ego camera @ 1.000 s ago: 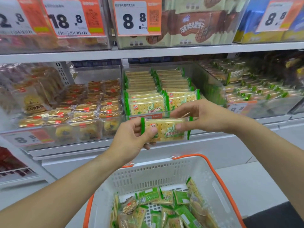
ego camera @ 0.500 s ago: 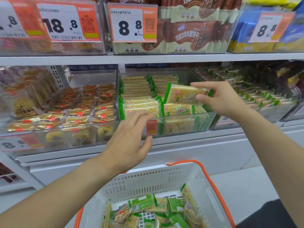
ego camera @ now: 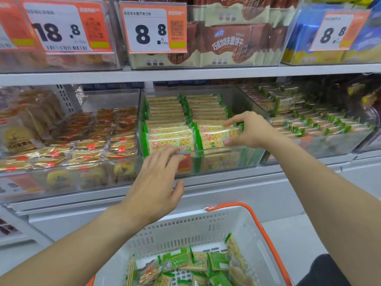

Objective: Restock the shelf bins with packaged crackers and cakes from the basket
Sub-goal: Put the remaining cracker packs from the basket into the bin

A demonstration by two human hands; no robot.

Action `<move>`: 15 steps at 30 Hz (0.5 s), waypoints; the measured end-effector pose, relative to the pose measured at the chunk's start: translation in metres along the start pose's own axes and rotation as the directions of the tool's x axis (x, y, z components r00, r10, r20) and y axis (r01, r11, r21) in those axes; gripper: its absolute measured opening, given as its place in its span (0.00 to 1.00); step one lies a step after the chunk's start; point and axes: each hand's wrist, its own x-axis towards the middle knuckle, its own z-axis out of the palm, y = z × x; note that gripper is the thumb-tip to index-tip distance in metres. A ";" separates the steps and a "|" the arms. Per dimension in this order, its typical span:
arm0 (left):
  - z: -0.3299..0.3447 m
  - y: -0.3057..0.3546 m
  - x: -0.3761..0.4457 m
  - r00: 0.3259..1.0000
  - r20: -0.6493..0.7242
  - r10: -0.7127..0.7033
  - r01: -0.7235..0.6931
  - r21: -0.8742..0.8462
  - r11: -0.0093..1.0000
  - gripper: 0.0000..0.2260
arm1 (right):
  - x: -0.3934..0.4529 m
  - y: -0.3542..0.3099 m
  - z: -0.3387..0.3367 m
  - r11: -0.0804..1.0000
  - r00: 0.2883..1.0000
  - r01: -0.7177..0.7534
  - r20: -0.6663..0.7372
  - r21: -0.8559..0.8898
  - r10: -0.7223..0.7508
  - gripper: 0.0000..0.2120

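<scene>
Crackers and small cakes in green and clear wrappers lie jumbled in the white basket (ego camera: 243, 230) with its orange handle, nearest the camera and below both forearms. Above it, the left hand (ego camera: 156, 182) reaches up with fingers straight and slightly spread; its fingertips (ego camera: 165, 150) touch the front lip of the clear middle bin (ego camera: 253, 159) and hold nothing. Just beyond and to the right, the right hand (ego camera: 247, 131) pinches a green-edged cracker pack (ego camera: 216, 135) by its right end, thumb under the lower edge and fingers over the top. The pack stands at the front of the bin's right-hand row, its long axis running left to right, parallel to the bin front and matching the packs behind it. It sits just right of the front pack in the left-hand row (ego camera: 171, 141).

My judgement is that the pack is being seated and the coming move is a release and a reach back down. Every remaining pack lies below and toward the body from both hands. The left hand, free and lower, is the nearer one to the basket. Farther back, the neighbouring bins hold golden-wrapped cakes (ego camera: 88, 145) on the left and more green packs (ego camera: 309, 124) on the right, and the upper shelf (ego camera: 185, 74) carries price tags (ego camera: 153, 29).
</scene>
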 end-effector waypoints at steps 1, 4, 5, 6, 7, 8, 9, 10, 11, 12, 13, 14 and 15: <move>0.001 0.000 0.000 1.000 0.001 -0.002 0.002 0.008 1.000 0.23 | 0.000 -0.001 0.001 1.000 0.999 0.000 -0.050 -0.001 0.000 0.26; 0.002 0.000 0.002 1.000 0.010 -0.007 0.007 0.028 1.000 0.22 | -0.003 -0.002 0.004 1.000 0.986 0.008 -0.164 0.027 -0.003 0.26; 0.002 0.000 0.002 1.000 0.012 -0.007 0.007 0.027 1.000 0.22 | -0.003 -0.001 0.005 0.999 0.981 0.011 -0.195 0.043 -0.003 0.26; 0.002 0.000 0.002 1.000 0.011 -0.009 0.009 0.020 1.000 0.21 | -0.003 0.001 0.005 0.998 0.975 0.016 -0.223 0.062 -0.002 0.27; 0.002 0.000 0.002 1.000 0.007 -0.010 0.010 0.011 1.000 0.21 | -0.004 0.003 0.006 0.996 0.968 0.023 -0.249 0.082 -0.002 0.26; 0.001 0.000 0.002 1.000 0.002 -0.009 0.009 0.001 1.000 0.21 | -0.004 0.004 0.007 0.995 0.962 0.033 -0.273 0.095 -0.006 0.26; 0.001 0.000 0.002 1.000 -0.001 -0.007 0.007 -0.011 1.000 0.21 | -0.005 0.005 0.008 0.994 0.956 0.043 -0.292 0.102 -0.012 0.26; 0.000 0.000 0.002 1.000 -0.006 -0.004 0.004 -0.025 1.000 0.21 | -0.005 0.006 0.009 0.993 0.951 0.053 -0.309 0.102 -0.019 0.26; -0.001 -0.001 0.002 1.000 -0.009 -0.003 0.002 -0.036 0.999 0.22 | -0.006 0.007 0.010 0.993 0.943 0.064 -0.331 0.100 -0.027 0.25; -0.002 -0.001 0.001 1.000 -0.010 -0.001 0.001 -0.045 0.999 0.22 | -0.007 0.007 0.011 0.992 0.933 0.072 -0.359 0.102 -0.030 0.25; -0.003 -0.002 0.000 1.000 -0.010 0.002 -0.002 -0.052 0.999 0.22 | -0.008 0.007 0.012 0.991 0.921 0.075 -0.388 0.108 -0.027 0.25; -0.004 -0.002 0.000 1.000 -0.007 0.002 -0.003 -0.059 0.998 0.21 | -0.009 0.007 0.012 0.991 0.914 0.072 -0.406 0.113 -0.020 0.25; -0.006 -0.003 0.000 1.000 -0.003 -0.001 0.001 -0.067 0.998 0.21 | -0.010 0.006 0.013 0.992 0.916 0.063 -0.400 0.111 -0.014 0.25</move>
